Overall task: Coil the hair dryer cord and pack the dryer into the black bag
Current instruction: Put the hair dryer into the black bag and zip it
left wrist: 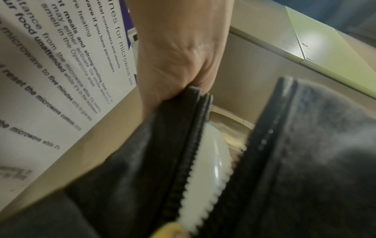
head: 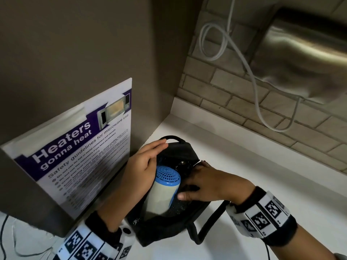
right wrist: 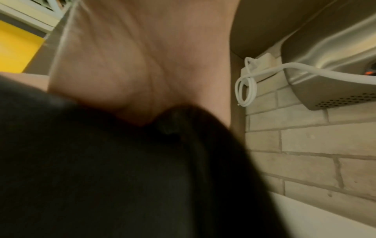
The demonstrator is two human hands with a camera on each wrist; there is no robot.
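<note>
Black bag [head: 169, 218] lies on the white worktop [head: 262, 184], mouth unzipped and facing up. Hair dryer [head: 163, 192] sits partly inside; blue grilled end sticks out of the mouth. Its long axis runs along the bag's length, grille toward the bag's far end. Left hand [head: 144, 164] at the bag's left rim: fingers nearly straight, laid over the edge, spreading it. Right hand [head: 208, 184] at the bag's right rim: thumb touches the dryer body, fingers hidden inside, grip cannot tell. Both hands flank the dryer; right is nearer. Cord not visible. Judgement: next push goes down along the barrel axis.
</note>
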